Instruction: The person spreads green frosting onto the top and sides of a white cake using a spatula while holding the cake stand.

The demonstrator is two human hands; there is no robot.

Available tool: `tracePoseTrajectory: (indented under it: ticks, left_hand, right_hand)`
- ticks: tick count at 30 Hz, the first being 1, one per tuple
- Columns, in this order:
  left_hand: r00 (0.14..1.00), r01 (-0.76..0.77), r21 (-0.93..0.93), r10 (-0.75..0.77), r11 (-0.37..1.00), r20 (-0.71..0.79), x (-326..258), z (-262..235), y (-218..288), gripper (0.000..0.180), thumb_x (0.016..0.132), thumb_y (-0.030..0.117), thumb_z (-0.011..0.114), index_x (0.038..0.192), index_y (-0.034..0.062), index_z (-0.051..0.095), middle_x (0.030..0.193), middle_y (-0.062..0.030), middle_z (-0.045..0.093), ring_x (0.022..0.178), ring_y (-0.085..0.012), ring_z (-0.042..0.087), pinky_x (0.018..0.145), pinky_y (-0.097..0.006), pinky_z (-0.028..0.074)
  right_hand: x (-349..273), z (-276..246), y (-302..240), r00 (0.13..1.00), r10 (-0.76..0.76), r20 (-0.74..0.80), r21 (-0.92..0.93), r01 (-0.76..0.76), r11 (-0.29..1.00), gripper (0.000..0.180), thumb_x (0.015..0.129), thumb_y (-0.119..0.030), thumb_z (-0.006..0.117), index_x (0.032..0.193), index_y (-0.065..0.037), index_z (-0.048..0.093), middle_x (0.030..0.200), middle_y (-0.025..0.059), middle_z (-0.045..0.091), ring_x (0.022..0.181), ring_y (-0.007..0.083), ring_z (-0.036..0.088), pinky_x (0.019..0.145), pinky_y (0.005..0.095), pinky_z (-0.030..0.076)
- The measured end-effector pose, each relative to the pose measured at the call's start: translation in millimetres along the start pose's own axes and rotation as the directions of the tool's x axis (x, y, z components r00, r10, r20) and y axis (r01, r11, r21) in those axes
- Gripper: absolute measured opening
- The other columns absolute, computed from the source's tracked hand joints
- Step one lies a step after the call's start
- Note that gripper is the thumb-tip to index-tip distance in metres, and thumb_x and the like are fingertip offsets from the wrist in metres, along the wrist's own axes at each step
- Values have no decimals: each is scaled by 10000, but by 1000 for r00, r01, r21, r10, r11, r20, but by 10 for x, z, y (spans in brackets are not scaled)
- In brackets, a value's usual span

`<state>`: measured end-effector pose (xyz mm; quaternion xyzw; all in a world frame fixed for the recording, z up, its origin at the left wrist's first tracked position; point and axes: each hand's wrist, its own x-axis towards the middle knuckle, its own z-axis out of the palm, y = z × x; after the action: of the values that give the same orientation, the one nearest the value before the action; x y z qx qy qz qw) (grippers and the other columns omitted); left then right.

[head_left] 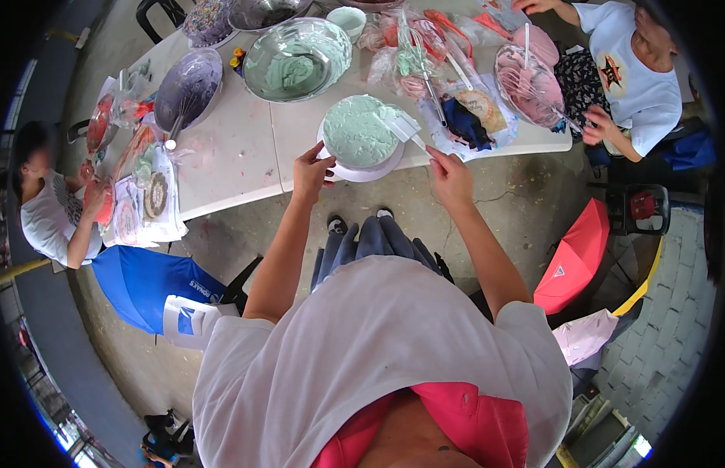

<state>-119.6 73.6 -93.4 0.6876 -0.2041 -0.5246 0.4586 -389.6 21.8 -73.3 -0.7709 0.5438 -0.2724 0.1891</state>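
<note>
A round cake [350, 136] covered in pale green frosting sits on a white round cake stand [372, 175] at the table's front edge. My left hand [309, 173] is closed on the stand's left rim, thumb uppermost. In my right hand [451, 178] is the handle of a white spatula [407, 127]. Its broad blade lies against the frosting at the cake's upper right. Behind the cake, a clear bowl [331, 78] holds more green frosting.
On the table [230, 148] stand a purple frosting bowl [192, 82] with a whisk at left and a pink frosting bowl [526, 93] at right. Piping bags and whisks crowd the back right. People work at both sides. Blue [148, 285] and red [577, 261] umbrellas lie below.
</note>
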Motion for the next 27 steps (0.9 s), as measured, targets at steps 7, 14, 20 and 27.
tracePoseTrajectory:
  ticks: [7,14,20,27]
  left_hand:
    - [1000,-5,18,5,1000,-4,-3,-2,9,519,741,100,622,1234,60,464,739,-54,597,567,-117,540,445,-268,478]
    - [1000,2,18,-2,1000,0,8,7,1,520,738,99,623,1233,62,466,735,-48,598,567,-117,545,439,-269,479]
    - [1000,10,7,-10,1000,-9,12,14,1,527,734,99,628,1233,63,465,744,-55,600,572,-121,549,444,-271,485]
    - [1000,2,-37,-2,999,-16,4,3,-1,550,718,50,609,1243,45,446,711,-43,587,540,-107,535,394,-247,480]
  right_hand:
    - [-152,-44,20,987,-121,104,88,112,990,284,788,-115,576,1050,-215,618,653,61,487,537,217,506,493,321,407]
    - [423,94,-17,957,-263,120,-26,268,963,265,768,-132,579,1005,-238,635,649,64,479,547,240,528,486,349,420]
    - [737,120,-28,968,-236,81,-21,238,971,253,773,-135,571,994,-237,638,654,58,493,550,247,527,494,354,423]
    - [535,5,-135,948,-251,195,98,236,967,242,782,-143,571,997,-231,638,650,61,489,559,238,529,498,346,417]
